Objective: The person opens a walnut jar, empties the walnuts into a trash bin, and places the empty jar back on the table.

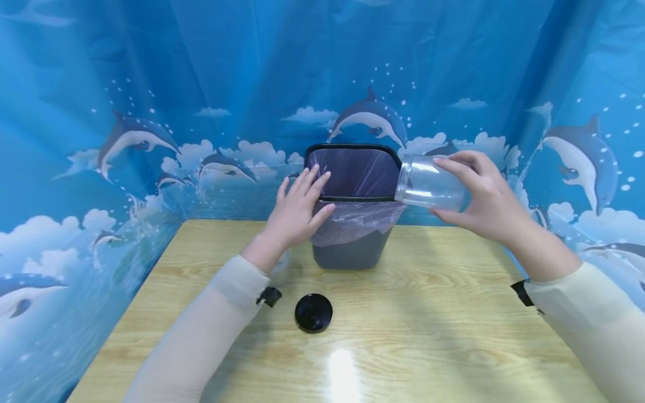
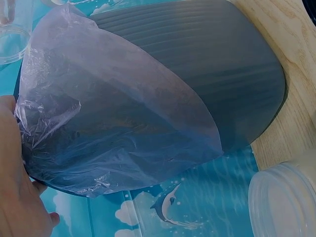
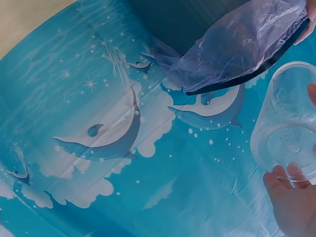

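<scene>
A grey trash bin (image 1: 347,252) with a black rim stands at the back of the table, lined with a thin translucent purple bag (image 1: 358,218) folded over its edge. With fingers spread and fairly straight, my left hand (image 1: 297,210) rests at the bin's left rim. My right hand (image 1: 484,193) grips a clear plastic jar (image 1: 430,182) near its base, thumb below and fingers above. The jar lies sideways, its mouth pointing left at the bin's right rim. In the right wrist view the jar (image 3: 284,118) looks see-through, with no contents visible.
A round black lid (image 1: 313,313) lies on the wooden table (image 1: 428,313) in front of the bin. Another clear jar (image 2: 281,197) stands by my left wrist, mostly hidden by the arm in the head view. A blue dolphin-print curtain (image 1: 262,73) surrounds the table's back and sides.
</scene>
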`<action>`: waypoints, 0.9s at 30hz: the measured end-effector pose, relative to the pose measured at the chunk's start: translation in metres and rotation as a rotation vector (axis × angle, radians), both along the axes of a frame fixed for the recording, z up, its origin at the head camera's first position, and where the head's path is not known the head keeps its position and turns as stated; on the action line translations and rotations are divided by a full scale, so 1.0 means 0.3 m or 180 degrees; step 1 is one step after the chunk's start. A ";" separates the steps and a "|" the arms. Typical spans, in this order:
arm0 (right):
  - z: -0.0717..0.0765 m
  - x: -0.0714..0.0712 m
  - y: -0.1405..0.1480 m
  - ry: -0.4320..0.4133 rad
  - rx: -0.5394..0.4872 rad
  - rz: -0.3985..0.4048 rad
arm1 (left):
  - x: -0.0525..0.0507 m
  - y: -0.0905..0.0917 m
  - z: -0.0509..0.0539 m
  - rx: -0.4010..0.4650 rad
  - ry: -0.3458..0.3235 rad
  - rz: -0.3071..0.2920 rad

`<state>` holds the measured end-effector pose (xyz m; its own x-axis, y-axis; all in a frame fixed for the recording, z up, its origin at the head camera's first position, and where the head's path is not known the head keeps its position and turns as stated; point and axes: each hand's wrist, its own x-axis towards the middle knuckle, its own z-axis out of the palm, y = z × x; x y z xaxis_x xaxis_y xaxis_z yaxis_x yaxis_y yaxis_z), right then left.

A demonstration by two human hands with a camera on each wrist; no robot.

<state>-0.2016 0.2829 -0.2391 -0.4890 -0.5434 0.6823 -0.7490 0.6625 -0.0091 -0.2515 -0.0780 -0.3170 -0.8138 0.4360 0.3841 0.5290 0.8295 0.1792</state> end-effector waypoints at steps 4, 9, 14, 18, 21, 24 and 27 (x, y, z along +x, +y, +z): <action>-0.011 0.016 0.008 -0.0013 -0.0057 -0.0092 | 0.002 -0.003 0.003 -0.0010 -0.0035 0.0012; -0.027 0.038 0.015 -0.0038 -0.0090 -0.0171 | 0.005 -0.005 0.003 -0.0033 -0.0060 0.0023; -0.044 0.057 0.017 -0.0065 -0.0147 -0.0212 | 0.006 -0.004 0.002 -0.0038 -0.0025 0.0024; -0.064 0.064 0.017 -0.0033 -0.0235 -0.0123 | 0.006 -0.005 0.003 -0.0056 -0.0022 0.0030; -0.081 0.069 0.017 -0.0001 -0.0289 -0.0062 | 0.007 -0.004 0.005 -0.0056 -0.0032 0.0025; -0.096 0.079 0.017 -0.0042 -0.0324 -0.0070 | 0.007 -0.002 0.006 -0.0053 -0.0033 0.0021; -0.109 0.087 0.017 -0.0090 -0.0365 -0.0052 | 0.006 -0.002 0.005 -0.0062 -0.0013 0.0022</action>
